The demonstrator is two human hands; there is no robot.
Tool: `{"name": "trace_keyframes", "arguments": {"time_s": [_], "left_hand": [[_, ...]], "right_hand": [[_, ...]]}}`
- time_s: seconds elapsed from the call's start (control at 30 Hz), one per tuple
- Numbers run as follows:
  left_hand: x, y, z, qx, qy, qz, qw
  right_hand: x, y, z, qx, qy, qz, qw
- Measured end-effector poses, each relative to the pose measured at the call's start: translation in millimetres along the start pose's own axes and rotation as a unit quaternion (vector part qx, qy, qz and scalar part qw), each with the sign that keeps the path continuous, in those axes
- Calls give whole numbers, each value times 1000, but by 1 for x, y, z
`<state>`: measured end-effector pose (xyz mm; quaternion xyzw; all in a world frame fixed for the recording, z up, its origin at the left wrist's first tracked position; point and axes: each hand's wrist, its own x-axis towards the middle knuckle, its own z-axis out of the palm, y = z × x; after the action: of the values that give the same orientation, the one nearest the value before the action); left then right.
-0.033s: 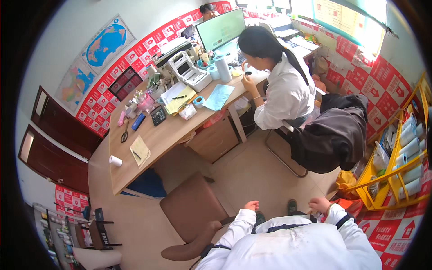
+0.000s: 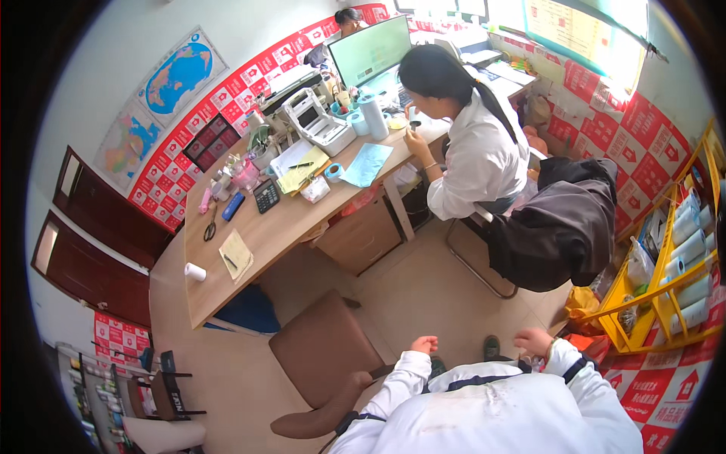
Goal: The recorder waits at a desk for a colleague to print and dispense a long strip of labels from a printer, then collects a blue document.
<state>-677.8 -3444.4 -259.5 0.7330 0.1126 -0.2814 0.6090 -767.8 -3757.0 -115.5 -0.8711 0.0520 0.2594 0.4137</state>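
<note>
Brown padded chair (image 2: 325, 352) on tiled floor (image 2: 401, 280), just left of left hand (image 2: 425, 345). Judged soft-seated, stiff-framed, fairly heavy; likeliest hold: curved brown back or arm (image 2: 321, 415), can't tell which. Left hand: fingers curled, contents not visible. Right hand (image 2: 534, 341): fingers bent down, grip can't be told; near orange bag (image 2: 592, 346). Beyond: worktop (image 2: 283, 234), seated co-worker (image 2: 484, 151).

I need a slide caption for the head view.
Left hand and right hand held apart; beyond, a co-worker sits at a cluttered desk.
</note>
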Motion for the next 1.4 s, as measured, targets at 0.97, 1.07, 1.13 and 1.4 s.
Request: {"name": "trace_keyframes", "arguments": {"time_s": [0.97,1.07,1.13,1.4], "left_hand": [[-92,99,82,-328,-54,-48,942],[-90,83,78,-328,-57,-102,937],[-110,120,75,-338,-67,-141,928],[-113,141,89,-325,-80,-178,925]], "right_hand": [[-8,-179,-43,-45,-207,-428,879],[-57,-239,-85,103,-231,-590,767],[-93,-264,-101,319,-359,-624,616],[-161,-276,-106,546,-417,-639,345]]}}
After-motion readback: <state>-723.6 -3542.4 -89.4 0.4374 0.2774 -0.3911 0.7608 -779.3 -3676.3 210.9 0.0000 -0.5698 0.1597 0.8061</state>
